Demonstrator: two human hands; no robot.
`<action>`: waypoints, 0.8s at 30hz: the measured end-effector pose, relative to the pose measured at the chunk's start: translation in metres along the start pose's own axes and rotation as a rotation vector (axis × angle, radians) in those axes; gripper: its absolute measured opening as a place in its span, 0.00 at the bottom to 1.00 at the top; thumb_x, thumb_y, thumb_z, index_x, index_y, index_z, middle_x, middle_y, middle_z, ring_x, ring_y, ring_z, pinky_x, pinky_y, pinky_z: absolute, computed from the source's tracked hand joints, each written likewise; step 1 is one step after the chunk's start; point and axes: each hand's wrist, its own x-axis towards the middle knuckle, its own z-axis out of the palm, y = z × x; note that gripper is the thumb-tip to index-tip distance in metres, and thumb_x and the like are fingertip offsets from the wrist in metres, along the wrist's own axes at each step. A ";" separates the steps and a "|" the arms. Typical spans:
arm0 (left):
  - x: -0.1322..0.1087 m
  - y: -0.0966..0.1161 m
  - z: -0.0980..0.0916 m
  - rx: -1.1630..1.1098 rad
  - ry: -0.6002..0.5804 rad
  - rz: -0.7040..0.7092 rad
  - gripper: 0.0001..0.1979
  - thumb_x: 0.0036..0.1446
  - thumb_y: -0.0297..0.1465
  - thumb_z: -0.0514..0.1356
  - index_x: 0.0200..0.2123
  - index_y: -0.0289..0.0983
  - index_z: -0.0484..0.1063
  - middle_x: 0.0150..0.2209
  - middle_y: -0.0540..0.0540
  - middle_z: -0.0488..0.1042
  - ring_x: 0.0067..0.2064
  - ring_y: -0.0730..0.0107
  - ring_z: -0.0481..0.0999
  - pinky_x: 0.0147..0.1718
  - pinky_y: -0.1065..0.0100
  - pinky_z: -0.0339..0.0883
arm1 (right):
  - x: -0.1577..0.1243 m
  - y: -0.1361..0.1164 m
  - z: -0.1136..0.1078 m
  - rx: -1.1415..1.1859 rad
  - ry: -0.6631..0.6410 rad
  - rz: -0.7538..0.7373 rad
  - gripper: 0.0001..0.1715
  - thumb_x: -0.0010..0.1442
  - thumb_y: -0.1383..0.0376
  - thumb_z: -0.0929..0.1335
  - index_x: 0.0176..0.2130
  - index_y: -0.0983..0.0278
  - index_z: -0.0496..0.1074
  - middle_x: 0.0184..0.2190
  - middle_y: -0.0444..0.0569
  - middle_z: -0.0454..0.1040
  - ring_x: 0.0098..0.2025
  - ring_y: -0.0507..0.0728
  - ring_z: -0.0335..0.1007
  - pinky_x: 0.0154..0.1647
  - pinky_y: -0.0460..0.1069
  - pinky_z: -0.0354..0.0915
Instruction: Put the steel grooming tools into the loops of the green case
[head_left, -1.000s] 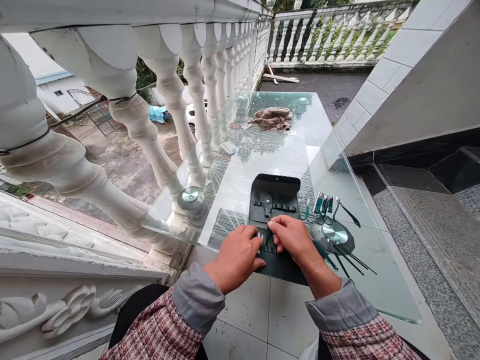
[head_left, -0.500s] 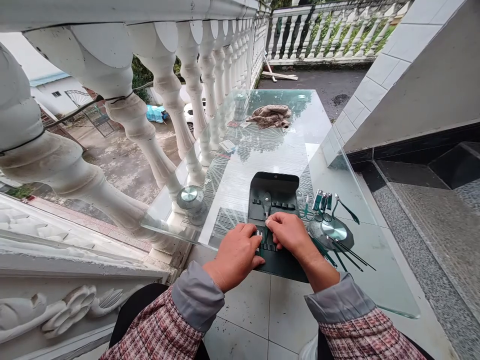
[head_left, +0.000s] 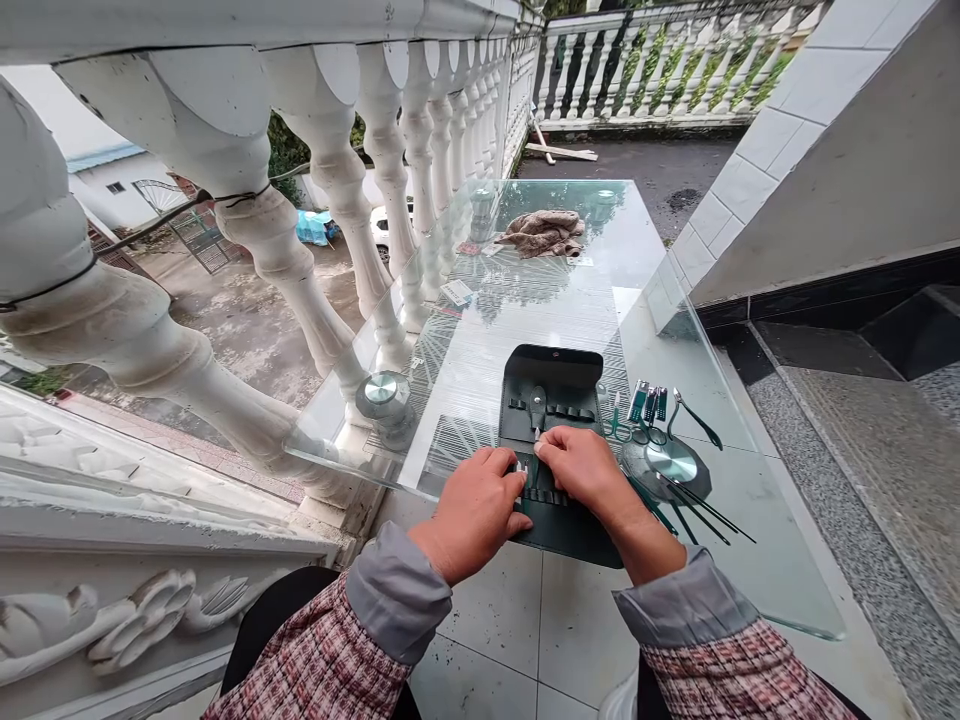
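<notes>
A black manicure case lies unfolded at the near edge of the glass table, with rows of elastic loops inside. My left hand grips its left edge, fingers bent and thumb resting on the lower flap. Between thumb and forefinger, my right hand pinches a slim tool with a pointed metal tip, held over the lower loops; its exact kind is unclear. To the right lie small scissors, several nail clippers, nippers and several thin dark-handled tools.
A crumpled brown cloth lies toward the far end of the glass table. A small card is near its left side. White balusters run along the left, and stone steps are at the right.
The view has shifted very slightly. Both hands keep nearly the same places, with the right fingers still at the slim tool over the case.
</notes>
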 end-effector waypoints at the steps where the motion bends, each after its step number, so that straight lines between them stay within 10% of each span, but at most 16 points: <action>1: 0.000 0.000 0.000 -0.001 0.000 0.002 0.18 0.46 0.37 0.68 0.39 0.35 0.70 0.46 0.43 0.66 0.47 0.58 0.66 0.44 0.61 0.67 | 0.000 0.002 0.000 0.011 0.008 0.003 0.09 0.51 0.65 0.63 0.22 0.63 0.68 0.11 0.40 0.62 0.15 0.49 0.58 0.21 0.45 0.53; 24: -0.001 0.001 -0.003 -0.022 -0.005 0.020 0.16 0.48 0.35 0.67 0.39 0.36 0.69 0.46 0.43 0.66 0.47 0.58 0.66 0.45 0.61 0.66 | -0.007 0.000 -0.014 -0.145 -0.117 -0.097 0.12 0.51 0.67 0.62 0.18 0.63 0.63 0.12 0.41 0.62 0.18 0.48 0.57 0.22 0.45 0.50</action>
